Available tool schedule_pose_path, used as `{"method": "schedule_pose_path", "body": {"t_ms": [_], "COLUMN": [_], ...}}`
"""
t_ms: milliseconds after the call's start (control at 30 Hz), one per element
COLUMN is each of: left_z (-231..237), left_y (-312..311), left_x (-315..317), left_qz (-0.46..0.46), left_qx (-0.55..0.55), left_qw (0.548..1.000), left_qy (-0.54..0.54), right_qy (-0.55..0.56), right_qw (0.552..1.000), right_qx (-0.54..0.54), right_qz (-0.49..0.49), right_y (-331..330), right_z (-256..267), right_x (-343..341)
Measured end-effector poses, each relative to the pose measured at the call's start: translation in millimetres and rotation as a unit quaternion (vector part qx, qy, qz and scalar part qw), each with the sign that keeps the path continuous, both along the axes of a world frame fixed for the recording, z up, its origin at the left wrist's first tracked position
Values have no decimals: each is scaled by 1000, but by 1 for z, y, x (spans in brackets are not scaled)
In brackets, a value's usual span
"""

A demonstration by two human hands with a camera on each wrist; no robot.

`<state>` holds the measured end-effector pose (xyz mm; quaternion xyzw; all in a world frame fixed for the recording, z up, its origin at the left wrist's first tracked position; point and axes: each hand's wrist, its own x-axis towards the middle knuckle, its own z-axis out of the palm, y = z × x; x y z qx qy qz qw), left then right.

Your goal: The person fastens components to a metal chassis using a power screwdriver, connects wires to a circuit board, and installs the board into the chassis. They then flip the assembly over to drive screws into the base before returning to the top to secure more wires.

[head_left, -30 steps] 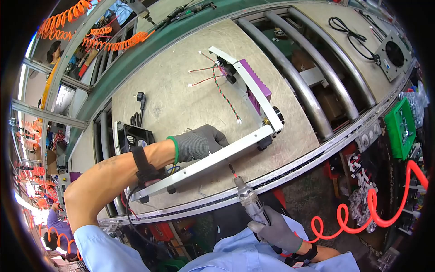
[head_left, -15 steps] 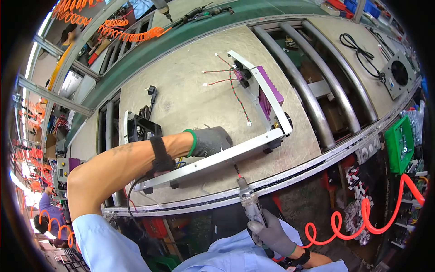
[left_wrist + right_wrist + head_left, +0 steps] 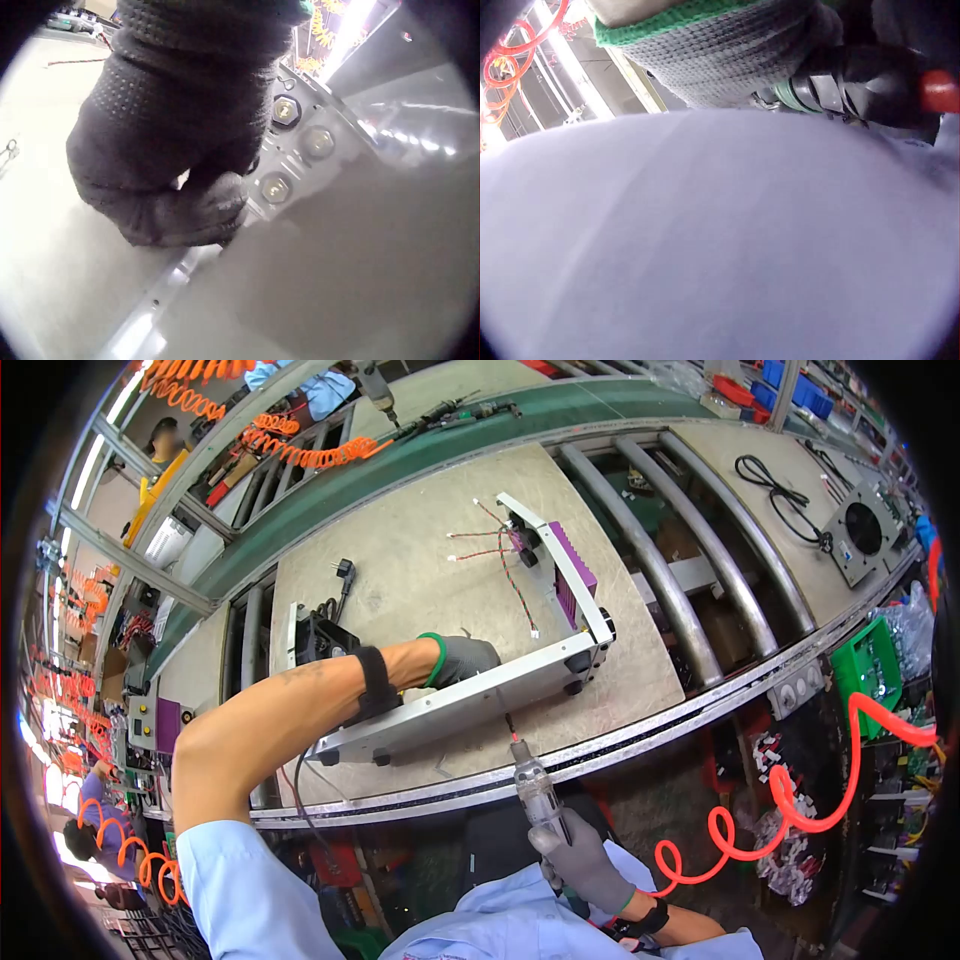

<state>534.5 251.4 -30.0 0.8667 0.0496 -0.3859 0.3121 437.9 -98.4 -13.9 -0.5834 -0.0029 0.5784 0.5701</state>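
Observation:
In the head view my gloved left hand (image 3: pixel 466 659) is behind the long front panel of a metal frame (image 3: pixel 440 710). In the left wrist view the curled fingers of the left hand (image 3: pixel 161 150) grip the panel's edge, beside a plate with several hex-headed bolts (image 3: pixel 276 187); the fingertips are partly hidden. My gloved right hand (image 3: pixel 582 862) holds a power screwdriver (image 3: pixel 537 792), its bit pointing up at the panel's lower edge; contact cannot be told. The right wrist view shows the glove (image 3: pixel 727 60) and the tool's dark body (image 3: pixel 870 82), with light blue cloth covering most of the picture.
A purple finned block (image 3: pixel 573 575) and loose wires (image 3: pixel 520 595) are on the frame's far right side. A black plug (image 3: pixel 346 569) lies on the worktop. Metal rollers (image 3: pixel 655 560) run to the right. A red coiled hose (image 3: pixel 790 795) hangs beside a green bin (image 3: pixel 866 665).
The front panel has tilted, so more of its outer face shows. The screwdriver's tip is nearer the panel. The left hand stays behind it, and the head view has shifted.

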Motion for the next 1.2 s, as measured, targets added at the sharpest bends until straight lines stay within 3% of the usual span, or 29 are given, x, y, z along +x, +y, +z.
{"method": "schedule_pose_path", "body": {"t_ms": [33, 67, 100, 133, 167, 200, 233, 300, 367, 433, 467, 500, 567, 633, 767, 833, 867, 967, 1200], "left_z": [2, 10, 50, 92, 101, 122, 162, 194, 179, 140, 108, 53, 10, -16, -12, 3, 11, 31, 22], "left_y": [2, 3, -13, -29, -26, -34, -54, -87, -105, -121, -122, -127, -129, -131, -135, -137, -139, -143, -146], "left_x": [3, 11, 15, 11, 11, 3, -12, -51, -95, -128, -139, -153, -156, -155, -154, -160, -164, -184, -220], "left_qz": [6, 49, -13, 55, 13, 29, 72, 136, 140, 105, 120, 150, 193, 213, 227, 407, 483, 548, 593], "left_qx": [23, 36, 75, 134, 218, 243, 187, 100, 47, 73, 113, 208, 241, 275, 279, 22, -109, -244, -253], "left_qw": [1000, 996, 997, 989, 960, 926, 933, 931, 928, 889, 888, 848, 842, 829, 774, 794, 773, 745, 734], "left_qy": [-2, 66, 23, -30, -175, -286, -298, -323, -343, -439, -429, -464, -444, -438, -520, -451, -397, -291, -216], "right_qy": [-17, -33, -39, -43, -47, -55, -48, -16, -44, -53, -58, -60, -64, -81, -117, -126, -136, -204, -234], "right_qw": [1000, 999, 999, 999, 998, 998, 999, 1000, 998, 996, 995, 995, 995, 996, 992, 990, 986, 969, 947], "right_qx": [2, 5, 3, -1, -4, -10, -11, 1, 20, 28, 31, 33, 34, 8, -9, -13, -26, -18, -14], "right_qz": [4, 8, 16, 23, 29, 31, 19, -14, -43, -64, -74, -71, -62, -28, 37, 63, 91, 137, 219], "right_y": [-2, -3, -6, -8, -10, -11, -11, -14, -17, -22, -24, -30, -39, -45, -54, -56, -57, -57, -54], "right_z": [-1, -2, -3, -5, -5, -2, 1, -2, -5, -7, -9, -7, -5, 3, 9, 17, 16, 2, 15], "right_x": [1, 2, 2, 4, 6, 8, 10, 19, 28, 40, 43, 39, 36, 26, 7, 0, -1, -12, -20]}}
